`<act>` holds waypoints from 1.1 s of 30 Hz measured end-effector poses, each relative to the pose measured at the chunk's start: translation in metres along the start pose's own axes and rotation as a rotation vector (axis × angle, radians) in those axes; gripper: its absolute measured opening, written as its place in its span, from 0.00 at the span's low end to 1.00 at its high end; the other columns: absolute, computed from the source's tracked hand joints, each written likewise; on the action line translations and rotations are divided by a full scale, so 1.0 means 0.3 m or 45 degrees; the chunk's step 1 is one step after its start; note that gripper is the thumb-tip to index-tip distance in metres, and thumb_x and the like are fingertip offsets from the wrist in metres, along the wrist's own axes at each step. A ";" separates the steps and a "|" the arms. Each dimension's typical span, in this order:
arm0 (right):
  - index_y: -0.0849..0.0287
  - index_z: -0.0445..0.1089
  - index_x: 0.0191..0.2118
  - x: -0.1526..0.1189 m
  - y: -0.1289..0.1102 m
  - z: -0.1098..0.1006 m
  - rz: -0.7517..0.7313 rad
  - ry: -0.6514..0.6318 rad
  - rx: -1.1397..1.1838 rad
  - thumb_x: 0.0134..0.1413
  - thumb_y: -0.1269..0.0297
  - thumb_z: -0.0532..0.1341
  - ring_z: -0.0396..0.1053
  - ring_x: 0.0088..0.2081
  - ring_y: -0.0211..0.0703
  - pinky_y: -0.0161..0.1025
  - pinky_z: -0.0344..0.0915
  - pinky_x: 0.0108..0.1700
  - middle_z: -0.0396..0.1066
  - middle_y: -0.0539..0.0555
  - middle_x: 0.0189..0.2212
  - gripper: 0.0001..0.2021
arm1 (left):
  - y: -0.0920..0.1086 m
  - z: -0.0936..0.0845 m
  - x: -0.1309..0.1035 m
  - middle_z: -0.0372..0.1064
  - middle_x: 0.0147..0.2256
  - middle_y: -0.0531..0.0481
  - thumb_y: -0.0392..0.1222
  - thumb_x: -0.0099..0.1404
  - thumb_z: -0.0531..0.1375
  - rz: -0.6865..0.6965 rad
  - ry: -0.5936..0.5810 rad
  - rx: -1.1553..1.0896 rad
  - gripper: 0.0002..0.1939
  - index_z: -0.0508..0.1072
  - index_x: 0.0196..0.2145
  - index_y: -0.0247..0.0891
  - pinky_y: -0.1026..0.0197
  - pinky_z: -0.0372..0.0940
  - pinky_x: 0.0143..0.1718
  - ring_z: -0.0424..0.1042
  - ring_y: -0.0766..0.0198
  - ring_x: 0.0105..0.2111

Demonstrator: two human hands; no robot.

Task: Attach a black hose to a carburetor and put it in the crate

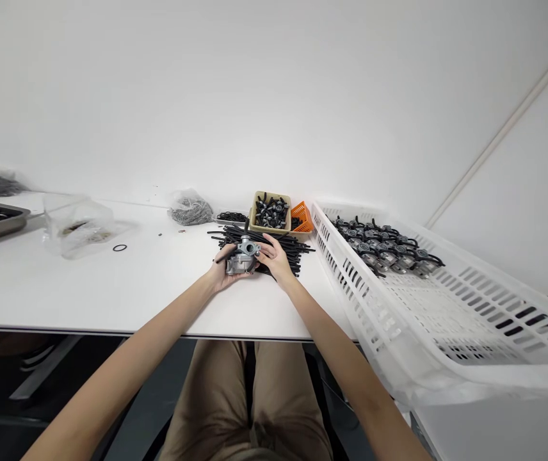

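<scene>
A silver carburetor (241, 261) with black hoses on it is held above the white table in front of me. My left hand (221, 270) is closed around its left side and underside. My right hand (276, 259) is at its right side, with thumb and fingers closed at the flange; whether they pinch some small part there I cannot make out. Just behind and under my hands lies a pile of black rubber tubes (296, 256), partly hidden by the carburetor and my fingers.
A white plastic crate (379, 320) at the right holds several carburetors (389, 246). Behind the tubes stand a beige basket (253, 221) of small black parts and an orange basket (306, 218). Leftward are a black ring (120, 248), plastic bags (79, 230) and a metal tray (0, 230).
</scene>
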State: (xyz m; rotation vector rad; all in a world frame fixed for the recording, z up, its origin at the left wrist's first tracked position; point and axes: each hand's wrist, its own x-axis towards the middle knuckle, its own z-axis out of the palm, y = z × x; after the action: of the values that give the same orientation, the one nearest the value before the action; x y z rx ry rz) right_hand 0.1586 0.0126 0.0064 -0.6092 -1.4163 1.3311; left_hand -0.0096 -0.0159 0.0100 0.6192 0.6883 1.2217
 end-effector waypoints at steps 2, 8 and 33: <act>0.57 0.60 0.56 0.012 0.013 -0.009 -0.034 0.084 -0.059 0.40 0.55 0.70 0.69 0.49 0.46 0.46 0.64 0.53 0.72 0.59 0.47 0.36 | -0.007 0.007 0.005 0.72 0.36 0.43 0.48 0.54 0.63 0.121 0.043 0.096 0.21 0.69 0.43 0.35 0.55 0.73 0.27 0.74 0.55 0.31; 0.59 0.68 0.37 0.000 0.011 -0.001 -0.195 0.294 -0.415 0.48 0.55 0.63 0.68 0.37 0.41 0.39 0.65 0.41 0.71 0.54 0.35 0.14 | -0.016 0.013 0.026 0.68 0.31 0.51 0.44 0.53 0.64 0.649 0.275 0.452 0.18 0.70 0.42 0.39 0.65 0.66 0.26 0.68 0.64 0.27; 0.56 0.58 0.33 -0.021 0.048 0.047 -0.170 -0.051 -0.362 0.52 0.67 0.54 0.68 0.30 0.37 0.39 0.68 0.36 0.61 0.49 0.32 0.03 | -0.015 -0.017 0.051 0.66 0.31 0.52 0.46 0.52 0.62 0.883 0.480 0.654 0.15 0.71 0.38 0.40 0.65 0.61 0.30 0.65 0.64 0.30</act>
State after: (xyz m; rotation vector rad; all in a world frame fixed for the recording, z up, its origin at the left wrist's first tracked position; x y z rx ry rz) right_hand 0.1439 0.0051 -0.0066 -0.6635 -1.6652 1.0507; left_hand -0.0076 -0.0019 0.0012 1.1285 1.1803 1.8481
